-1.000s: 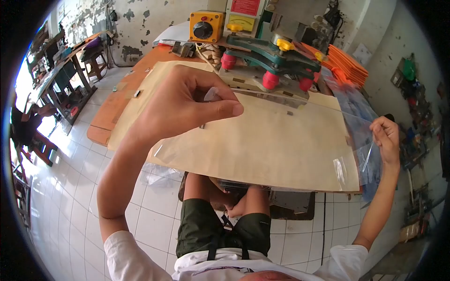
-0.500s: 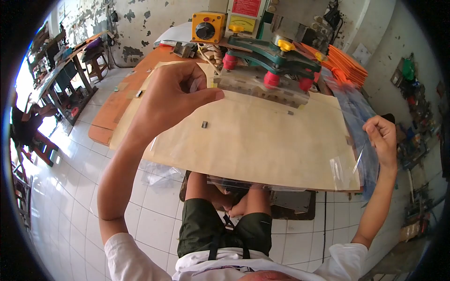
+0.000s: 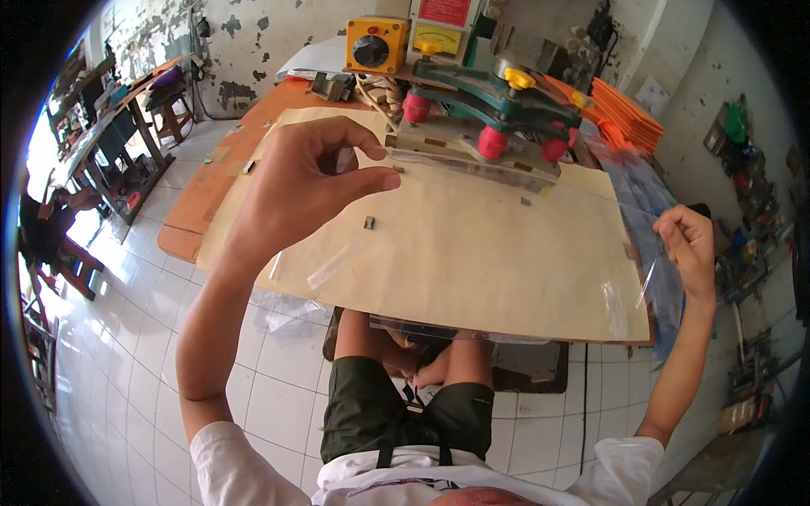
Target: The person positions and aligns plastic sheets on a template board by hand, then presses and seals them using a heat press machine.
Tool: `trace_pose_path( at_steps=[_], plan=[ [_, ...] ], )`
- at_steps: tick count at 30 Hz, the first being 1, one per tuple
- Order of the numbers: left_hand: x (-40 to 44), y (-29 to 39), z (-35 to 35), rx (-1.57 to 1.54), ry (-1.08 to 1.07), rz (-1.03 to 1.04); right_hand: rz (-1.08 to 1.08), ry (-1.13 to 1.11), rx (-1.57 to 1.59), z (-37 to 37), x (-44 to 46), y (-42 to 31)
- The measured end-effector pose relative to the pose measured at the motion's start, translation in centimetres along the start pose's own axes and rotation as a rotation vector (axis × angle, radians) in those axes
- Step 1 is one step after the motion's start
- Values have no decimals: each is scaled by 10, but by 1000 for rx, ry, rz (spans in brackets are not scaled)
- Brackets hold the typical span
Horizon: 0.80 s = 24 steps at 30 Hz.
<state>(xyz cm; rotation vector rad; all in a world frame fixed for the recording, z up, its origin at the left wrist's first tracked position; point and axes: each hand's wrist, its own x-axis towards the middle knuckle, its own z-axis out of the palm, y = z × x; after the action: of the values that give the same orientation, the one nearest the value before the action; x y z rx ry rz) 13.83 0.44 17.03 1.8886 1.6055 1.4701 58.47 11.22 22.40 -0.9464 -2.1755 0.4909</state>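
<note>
Right hand (image 3: 688, 244) is clenched, thumb against fingers, on the edge of a clear plastic sheet; the left hand (image 3: 312, 181) hovers with thumb and forefinger tips apart, and whether its curled inner fingers grip any film I cannot tell. Biggest of the things about them is the orange-topped worktable (image 3: 190, 211), over which a cream-coloured cover sheet (image 3: 472, 261) is spread. Above that cover, the clear plastic sheet (image 3: 648, 277) runs from the right hand toward the green-armed press (image 3: 472, 93), though its outline is hard to follow through the glare. As far as shows, the plastic appears drawn out and brought up near the press's lower metal bar (image 3: 481, 164), but it has not been let go; no finished seam can be made out, so that part seems undone, and bar contact with the plastic is unclear. Beyond stand a stack of orange pieces (image 3: 624, 118) and a yellow control box (image 3: 375, 46) with a black dial. Smallest is a dark block (image 3: 369, 223) on the cover, below the left thumb.
</note>
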Motion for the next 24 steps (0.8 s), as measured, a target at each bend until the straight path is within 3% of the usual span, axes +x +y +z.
trace_pose_path(
  at_steps=[6, 14, 16, 24],
  plan=[
    [-5, -8, -13, 64, -44, -58, 33, -29, 93, 12, -3, -5],
    [-3, -25, -35, -172, -79, -138, 158, -175, 407, 26, -3, -25],
    [-2, -29, -39, -155, -97, -143, 0, -199, 411, 30, 0, -23],
    [-3, -26, -37, -136, -118, -189, 52, -332, 532, 27, 2, -11]
  ],
)
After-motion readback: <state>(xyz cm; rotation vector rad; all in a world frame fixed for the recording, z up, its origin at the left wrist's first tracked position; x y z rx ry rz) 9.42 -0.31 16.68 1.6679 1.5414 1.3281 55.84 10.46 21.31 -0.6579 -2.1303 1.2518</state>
